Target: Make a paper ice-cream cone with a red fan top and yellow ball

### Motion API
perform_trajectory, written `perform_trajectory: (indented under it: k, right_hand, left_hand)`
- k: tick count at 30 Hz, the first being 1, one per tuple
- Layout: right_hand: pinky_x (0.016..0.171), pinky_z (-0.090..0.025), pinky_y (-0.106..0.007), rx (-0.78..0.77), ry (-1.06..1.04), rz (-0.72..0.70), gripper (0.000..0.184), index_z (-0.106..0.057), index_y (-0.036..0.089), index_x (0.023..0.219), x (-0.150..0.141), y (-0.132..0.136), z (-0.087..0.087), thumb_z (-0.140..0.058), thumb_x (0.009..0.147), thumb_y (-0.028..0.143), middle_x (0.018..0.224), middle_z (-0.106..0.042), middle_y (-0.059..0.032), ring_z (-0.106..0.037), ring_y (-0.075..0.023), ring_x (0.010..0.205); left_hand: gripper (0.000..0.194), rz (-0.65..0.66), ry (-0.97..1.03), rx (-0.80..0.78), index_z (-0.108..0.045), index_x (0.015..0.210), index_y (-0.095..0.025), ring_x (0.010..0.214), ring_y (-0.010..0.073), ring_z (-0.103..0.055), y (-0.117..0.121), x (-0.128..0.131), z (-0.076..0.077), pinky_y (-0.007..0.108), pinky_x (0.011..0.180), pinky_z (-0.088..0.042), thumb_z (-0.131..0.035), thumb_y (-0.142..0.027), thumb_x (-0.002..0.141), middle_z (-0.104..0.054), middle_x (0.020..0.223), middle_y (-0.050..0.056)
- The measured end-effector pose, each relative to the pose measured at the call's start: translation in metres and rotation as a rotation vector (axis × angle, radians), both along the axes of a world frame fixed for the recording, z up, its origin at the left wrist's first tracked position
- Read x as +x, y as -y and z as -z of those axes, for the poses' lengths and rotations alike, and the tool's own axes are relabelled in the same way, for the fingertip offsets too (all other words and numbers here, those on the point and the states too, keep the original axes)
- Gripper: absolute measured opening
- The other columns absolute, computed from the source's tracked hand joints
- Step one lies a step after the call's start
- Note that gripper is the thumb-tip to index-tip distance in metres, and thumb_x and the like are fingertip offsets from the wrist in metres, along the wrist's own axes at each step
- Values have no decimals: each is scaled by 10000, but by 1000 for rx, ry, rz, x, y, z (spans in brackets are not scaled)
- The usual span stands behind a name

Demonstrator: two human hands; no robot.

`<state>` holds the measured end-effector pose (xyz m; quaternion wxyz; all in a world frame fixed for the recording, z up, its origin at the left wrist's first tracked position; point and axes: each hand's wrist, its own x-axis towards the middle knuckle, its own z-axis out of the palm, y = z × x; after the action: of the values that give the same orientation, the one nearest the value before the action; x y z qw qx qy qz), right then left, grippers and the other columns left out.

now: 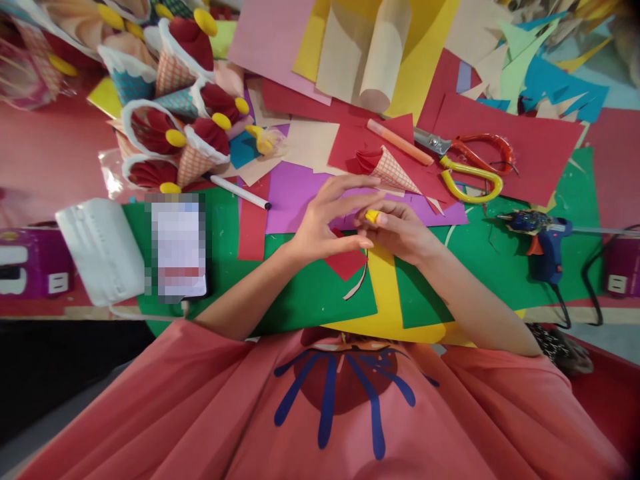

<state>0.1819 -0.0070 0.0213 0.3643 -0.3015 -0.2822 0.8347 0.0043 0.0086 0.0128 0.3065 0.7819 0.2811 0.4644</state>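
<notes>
Over the middle of the table, my right hand [400, 230] pinches a small yellow piece [373, 216] between thumb and fingers. My left hand [327, 217] is beside it on the left, fingers apart and curved, thumb stretched toward the right hand. I see nothing in its grasp. Just beyond both hands lies a small checked cone [395, 170] with red folds at its wide end. Beneath the hands are a purple sheet [287, 200], a red scrap [345, 263] and a yellow strip [385, 287]. A thin dark-and-white strip [357, 283] hangs or lies below the fingers; which, I cannot tell.
Scissors [470, 163] and an orange marker [400, 142] lie beyond the hands. At right rests a blue glue gun [547, 247] with its cord. To the left are a white-barrelled pen [240, 192], a phone [177, 247], a white box-like device [103, 250] and several finished cones [203, 157].
</notes>
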Motion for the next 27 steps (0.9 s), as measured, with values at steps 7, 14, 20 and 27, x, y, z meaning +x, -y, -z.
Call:
perform_trajectory:
  k: [7,14,20,27]
  right_hand:
    - [634,-588,-247,264,256,94,427,-713,227,929,1,4,5,-692,790,629,784,-699,19,-667,-98,631]
    - [1134,-432,-508,1297,1072,241,466,-505,258,1415,11,6,5,-430,994,441,1427,-590,-84,-528,-275,1359]
    - [1247,-202,-564,1409,1368,-20,639,-251,244,1580,12,0,8,-283,1014,537,1609,-386,-65,-284,-304,1525]
    - [1266,-128,-542,1481,1387,-148,711,-290,213,1567,8,3,6,-223,992,626,1605,-392,-88,-301,-271,1521]
  left_hand:
    - [217,-136,162,-259,-778,978,-277,967,155,-718,5,6,-4,316,883,-567,-635,-427,911,-777,1031,25]
    - [238,-64,516,-980,-753,939,-221,854,122,-737,2,15,-1,208,758,-595,-754,-423,813,-760,886,3]
    - [439,45,681,-1276,-702,998,-193,1267,246,-626,0,16,-12,361,1024,-556,-473,-565,958,-743,1109,52]
    - [727,122,790,-1369,-644,1133,-187,1495,286,-357,-1,9,-29,430,1151,-451,-156,-696,959,-638,1351,53]
